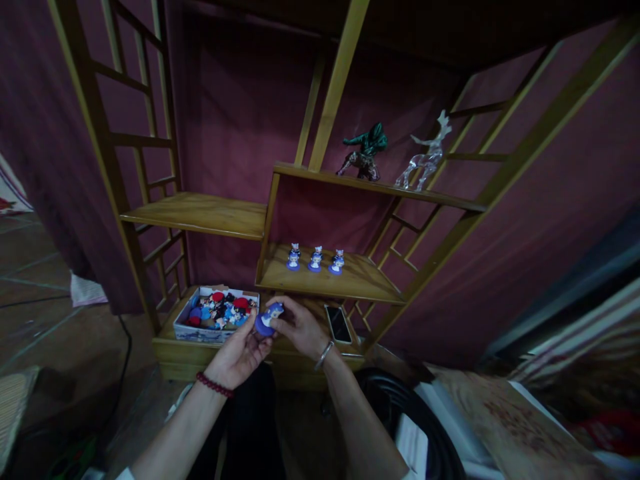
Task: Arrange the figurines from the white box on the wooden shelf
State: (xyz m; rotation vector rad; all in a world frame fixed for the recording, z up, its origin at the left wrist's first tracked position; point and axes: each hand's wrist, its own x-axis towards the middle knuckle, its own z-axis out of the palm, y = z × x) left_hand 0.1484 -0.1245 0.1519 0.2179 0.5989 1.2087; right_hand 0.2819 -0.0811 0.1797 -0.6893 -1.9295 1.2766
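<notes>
A small purple-and-white figurine [270, 319] on a round purple base is held tilted between my hands, in front of the lower shelves. My right hand [303, 331] pinches its body from the right. The fingers of my left hand [244, 353] are curled at its base from the left and below. Just beyond my left hand stands an open box [203, 335] filled with jumbled small figurines in red, blue, black and white. Several similar purple-and-white figurines [315, 260] stand upright in two rows on the middle shelf.
The wooden shelf unit [200, 213] has stepped boards and lattice sides. On the upper right board are a dark green crouching figure [370, 150] and a clear deer [425, 160]. A phone [339, 323] lies right of my hands. A black coiled hose [425, 407] sits lower right.
</notes>
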